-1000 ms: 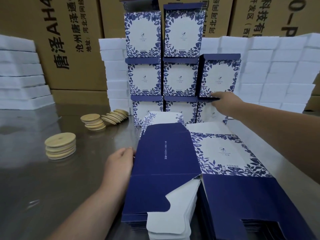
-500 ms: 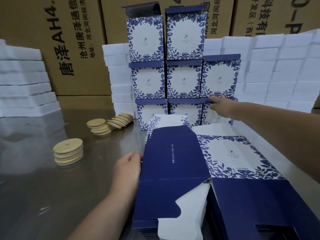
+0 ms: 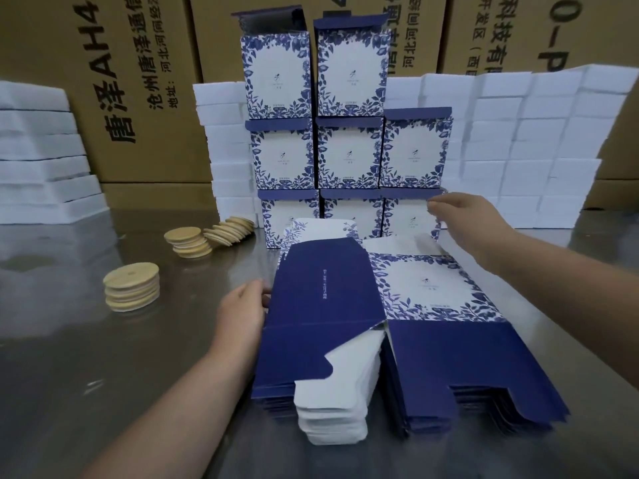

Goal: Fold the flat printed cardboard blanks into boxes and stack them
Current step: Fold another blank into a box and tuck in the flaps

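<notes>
A pile of flat navy and blue-floral cardboard blanks lies on the steel table in front of me. My left hand grips the left edge of the top blank. Behind the pile stands a wall of folded floral boxes in three columns. The right column is two high, and its upper box sits square beside its neighbours. My right hand hovers just right of that column's lower box, fingers relaxed and holding nothing.
Stacks of round wooden lids sit on the steel table to the left, with more fanned out farther back. White foam blocks stand behind the boxes and at the far left. Large brown cartons form the backdrop.
The right hand has come off the bottom edge of the right column's upper box and drawn slightly back toward me. The left hand stays at the blank's edge.
</notes>
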